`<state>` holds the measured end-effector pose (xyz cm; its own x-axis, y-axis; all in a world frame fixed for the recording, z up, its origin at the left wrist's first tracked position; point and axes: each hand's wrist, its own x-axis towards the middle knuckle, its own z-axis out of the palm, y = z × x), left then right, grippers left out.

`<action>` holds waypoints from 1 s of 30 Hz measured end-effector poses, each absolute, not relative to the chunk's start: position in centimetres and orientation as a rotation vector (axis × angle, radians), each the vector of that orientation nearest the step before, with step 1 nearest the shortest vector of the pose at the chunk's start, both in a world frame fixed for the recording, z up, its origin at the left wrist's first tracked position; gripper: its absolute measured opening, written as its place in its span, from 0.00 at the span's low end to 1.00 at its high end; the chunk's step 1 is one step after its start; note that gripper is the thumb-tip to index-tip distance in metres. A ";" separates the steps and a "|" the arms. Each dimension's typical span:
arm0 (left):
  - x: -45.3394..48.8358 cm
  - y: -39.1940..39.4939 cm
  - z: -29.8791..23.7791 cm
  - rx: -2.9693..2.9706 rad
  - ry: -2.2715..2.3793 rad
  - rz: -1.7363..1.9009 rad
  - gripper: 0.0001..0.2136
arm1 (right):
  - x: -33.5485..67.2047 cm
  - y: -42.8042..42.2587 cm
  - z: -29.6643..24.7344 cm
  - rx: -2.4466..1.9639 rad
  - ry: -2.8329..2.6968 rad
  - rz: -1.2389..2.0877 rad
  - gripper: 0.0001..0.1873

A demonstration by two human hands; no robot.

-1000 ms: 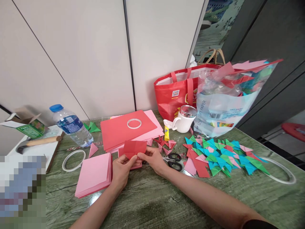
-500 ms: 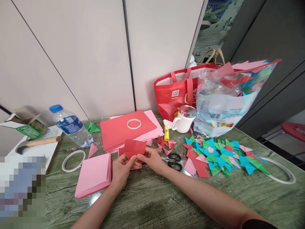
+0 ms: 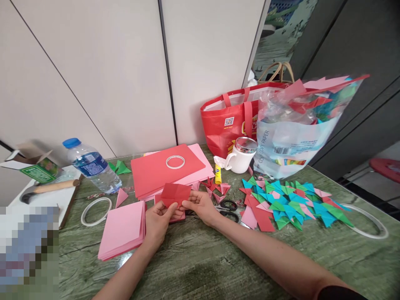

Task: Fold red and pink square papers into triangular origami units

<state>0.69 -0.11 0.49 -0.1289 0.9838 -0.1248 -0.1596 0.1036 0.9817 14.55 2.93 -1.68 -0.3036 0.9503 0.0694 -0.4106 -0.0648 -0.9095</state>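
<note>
Between my two hands is a small sheet of red paper (image 3: 175,193), with crease lines across it, held above the table. My left hand (image 3: 158,221) pinches its lower left edge between thumb and fingers. On the other side, my right hand (image 3: 201,205) has thumb and fingers closed on the lower right part. Just left of my left hand lies a stack of pink square paper (image 3: 121,227). Black-handled scissors (image 3: 228,209) rest beside my right hand, partly hidden by it. Small folded red and pink pieces (image 3: 215,187) lie behind them.
Red and pink sheets (image 3: 156,171) carry a tape roll (image 3: 175,162) at the back. A water bottle (image 3: 93,164), a glue stick (image 3: 218,174), a white mug (image 3: 242,158), a red bag (image 3: 215,129) and a plastic bag (image 3: 281,141) stand behind. Folded coloured pieces (image 3: 287,202) spread rightward.
My right thumb has shifted slightly right along the paper's lower edge. Both hands still hold the red paper in nearly the same place.
</note>
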 end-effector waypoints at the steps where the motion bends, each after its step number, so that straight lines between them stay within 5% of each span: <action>1: 0.6 -0.1 0.5 0.937 1.250 1.297 0.13 | 14.6 2.9 -1.6 -0.703 -1.085 1.621 0.17; 22: 1.0 -0.1 0.7 0.919 1.116 1.210 0.22 | 14.4 3.1 -2.1 -0.866 -1.144 1.352 0.14; 30: 0.8 -0.1 0.3 0.877 1.160 1.279 0.14 | 14.5 2.7 -1.6 -0.816 -1.213 1.403 0.13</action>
<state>0.78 -0.12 0.30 -0.0786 0.9851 -0.1532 -0.2483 0.1295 0.9600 14.49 2.70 -1.63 -0.2063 0.9690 0.1360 -0.2749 0.0760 -0.9585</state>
